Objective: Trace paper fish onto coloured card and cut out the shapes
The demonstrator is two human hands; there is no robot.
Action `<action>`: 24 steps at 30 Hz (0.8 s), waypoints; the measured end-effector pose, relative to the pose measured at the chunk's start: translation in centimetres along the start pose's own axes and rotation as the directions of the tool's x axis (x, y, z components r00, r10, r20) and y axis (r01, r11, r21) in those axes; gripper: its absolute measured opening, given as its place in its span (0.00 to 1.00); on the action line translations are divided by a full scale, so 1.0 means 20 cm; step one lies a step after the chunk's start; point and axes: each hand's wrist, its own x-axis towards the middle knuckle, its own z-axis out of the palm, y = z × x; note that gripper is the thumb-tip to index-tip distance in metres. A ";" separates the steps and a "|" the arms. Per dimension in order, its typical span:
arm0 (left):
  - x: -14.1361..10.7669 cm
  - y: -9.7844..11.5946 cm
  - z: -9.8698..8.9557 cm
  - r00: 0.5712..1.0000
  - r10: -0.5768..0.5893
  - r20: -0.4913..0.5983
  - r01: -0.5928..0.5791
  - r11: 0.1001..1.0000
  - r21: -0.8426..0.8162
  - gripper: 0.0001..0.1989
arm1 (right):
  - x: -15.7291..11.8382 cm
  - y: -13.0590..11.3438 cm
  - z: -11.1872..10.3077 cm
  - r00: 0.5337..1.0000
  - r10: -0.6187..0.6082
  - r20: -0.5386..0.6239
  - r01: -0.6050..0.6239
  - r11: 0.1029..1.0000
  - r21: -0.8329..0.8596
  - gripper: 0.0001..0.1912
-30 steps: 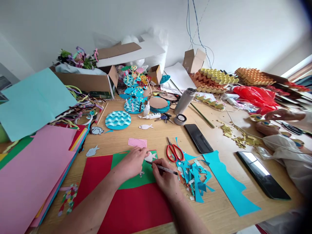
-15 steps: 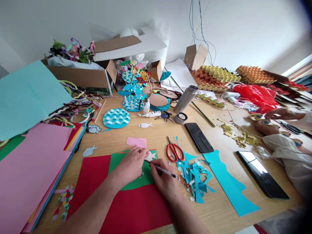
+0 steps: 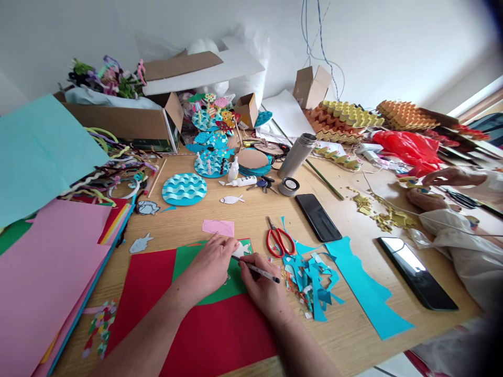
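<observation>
A pen (image 3: pixel 262 272) is gripped in my right hand (image 3: pixel 265 290), its tip at the edge of a white paper fish (image 3: pixel 242 248). That fish lies on a green sheet (image 3: pixel 204 293). My left hand (image 3: pixel 212 262) presses the fish down with bent fingers, hiding part of it. Beneath the green paper is a larger red sheet (image 3: pixel 220 335). Red-handled scissors (image 3: pixel 280 242) rest on the table to the right of both hands. Just beyond my left hand is a pink paper piece (image 3: pixel 218 226) with a drawn outline.
Blue paper scraps (image 3: pixel 314 280) and a blue strip (image 3: pixel 365 288) lie right, near two phones (image 3: pixel 318 217). Coloured sheets (image 3: pixel 51 272) pile up left. Behind stand a metal flask (image 3: pixel 297 156), glue bottle (image 3: pixel 241 181) and cardboard box (image 3: pixel 118 123). Another person's hand (image 3: pixel 451 177) works far right.
The whole view has shifted slightly, moving the scene a little left and up. Both hands keep nearly the same place on the paper, and the pen stays at the fish's edge.
</observation>
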 end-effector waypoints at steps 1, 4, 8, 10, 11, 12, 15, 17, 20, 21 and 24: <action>0.00 0.00 0.00 1.000 0.004 -0.002 -0.004 1.000 0.000 0.29 | 0.00 0.00 0.00 1.000 0.003 0.003 -0.003 1.000 -0.007 0.06; 0.00 0.01 0.00 1.000 0.018 -0.015 -0.018 1.000 0.012 0.30 | -0.01 0.01 0.00 1.000 0.022 0.004 -0.022 0.999 -0.026 0.06; -0.01 0.03 -0.01 1.000 -0.001 0.005 0.001 0.999 0.033 0.28 | -0.01 0.01 0.00 0.999 0.043 -0.013 -0.043 0.999 -0.029 0.06; -0.01 0.04 -0.02 1.000 -0.015 0.021 0.014 0.999 0.038 0.28 | -0.02 0.01 0.00 0.998 0.052 -0.019 -0.053 0.998 -0.026 0.06; -0.01 0.04 -0.02 0.999 -0.020 0.026 0.019 0.999 0.041 0.28 | -0.02 0.01 0.00 0.998 0.057 -0.023 -0.057 0.998 -0.021 0.06; -0.01 0.04 -0.02 0.999 -0.025 0.030 0.023 0.999 0.043 0.28 | -0.02 0.01 0.00 0.998 0.061 -0.027 -0.061 0.998 -0.013 0.06; 0.00 0.05 -0.02 0.999 -0.031 0.041 0.029 0.999 0.044 0.28 | -0.02 0.02 0.00 0.996 0.069 -0.053 -0.068 0.998 0.017 0.06; 0.00 0.05 -0.02 0.999 -0.029 0.035 0.028 0.999 0.045 0.28 | -0.02 0.02 0.00 0.995 0.066 -0.073 -0.065 0.998 0.025 0.06; 0.01 0.05 -0.01 1.000 -0.019 0.015 0.019 0.999 0.046 0.28 | -0.02 0.02 -0.01 0.994 0.063 -0.091 -0.061 0.998 0.030 0.05; 0.01 0.05 0.00 1.000 -0.017 0.013 0.017 0.999 0.050 0.28 | -0.02 0.02 -0.01 0.993 0.066 -0.096 -0.063 0.997 0.034 0.05; 0.00 0.05 0.00 1.000 -0.019 0.017 0.017 0.997 0.078 0.28 | -0.02 0.02 -0.01 0.991 0.081 -0.106 -0.077 0.996 0.039 0.05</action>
